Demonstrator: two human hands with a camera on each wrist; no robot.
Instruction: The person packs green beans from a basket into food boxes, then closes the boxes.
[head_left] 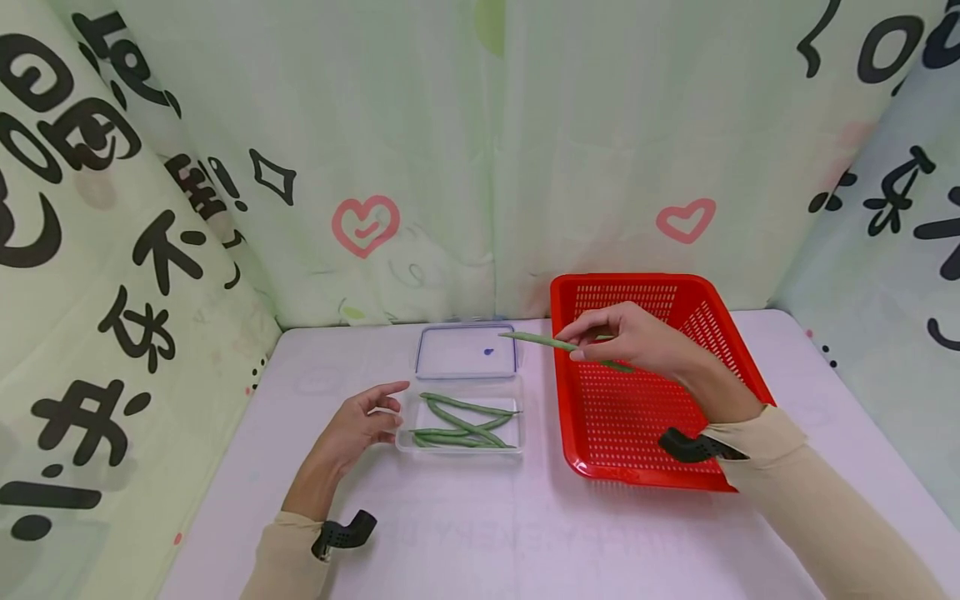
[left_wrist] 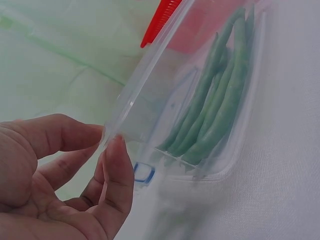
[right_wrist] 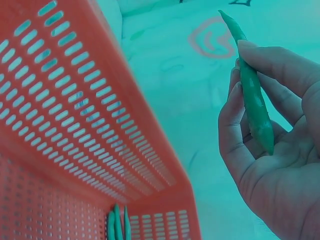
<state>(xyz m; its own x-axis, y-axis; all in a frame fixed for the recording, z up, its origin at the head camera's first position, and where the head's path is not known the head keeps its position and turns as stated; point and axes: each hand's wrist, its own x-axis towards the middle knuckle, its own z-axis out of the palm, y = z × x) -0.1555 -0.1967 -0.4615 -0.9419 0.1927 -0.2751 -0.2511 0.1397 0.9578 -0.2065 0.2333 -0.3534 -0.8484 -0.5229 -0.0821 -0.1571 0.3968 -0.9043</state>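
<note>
Fingers (right_wrist: 282,65) of the right hand (head_left: 637,337) pinch a green bean (head_left: 534,337), raised over the left side of the red basket (head_left: 637,425), its tip pointing left past the basket's edge. More beans (right_wrist: 117,225) lie inside the basket. Over on the left, the left hand (head_left: 360,429) pinches the left rim of a clear container (head_left: 480,388). Several loose beans (head_left: 461,429) lie in that container, some crossing others. On the tabletop (head_left: 465,533), a blue-edged lid (head_left: 457,354) lies just beyond the container's far side.
</note>
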